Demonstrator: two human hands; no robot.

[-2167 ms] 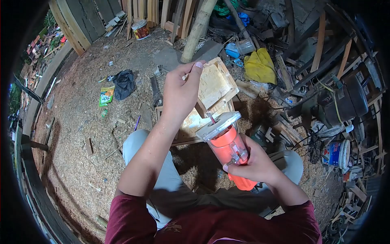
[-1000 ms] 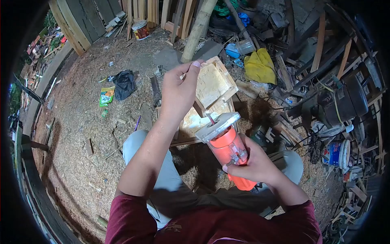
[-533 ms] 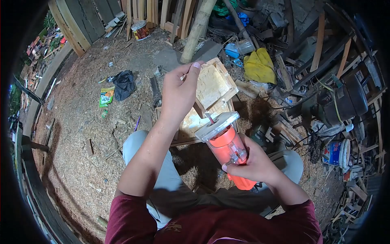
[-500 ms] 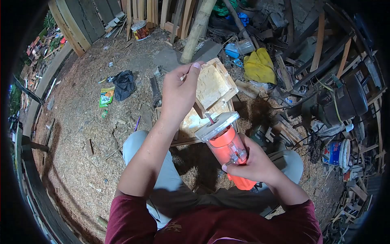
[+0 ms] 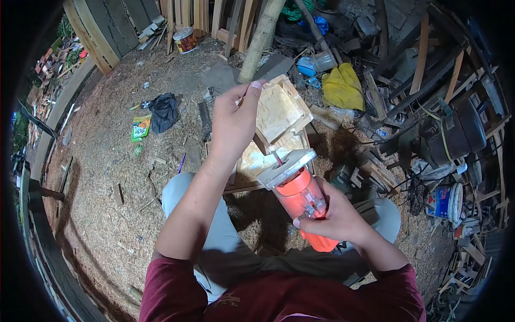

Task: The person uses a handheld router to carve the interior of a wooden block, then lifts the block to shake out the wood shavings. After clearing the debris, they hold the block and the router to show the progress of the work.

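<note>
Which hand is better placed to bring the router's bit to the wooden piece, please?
Likely the right: the right hand grips the orange router, its bit aimed up at the wooden piece, while the left hand is busy holding that piece up.

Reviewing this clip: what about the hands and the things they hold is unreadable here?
Head view:
The left hand covers its grip on the wooden piece.
The right hand hides the rear of the orange router.
The router bit is too small to judge its shape.
Label on the tin can: too small to read.
</note>
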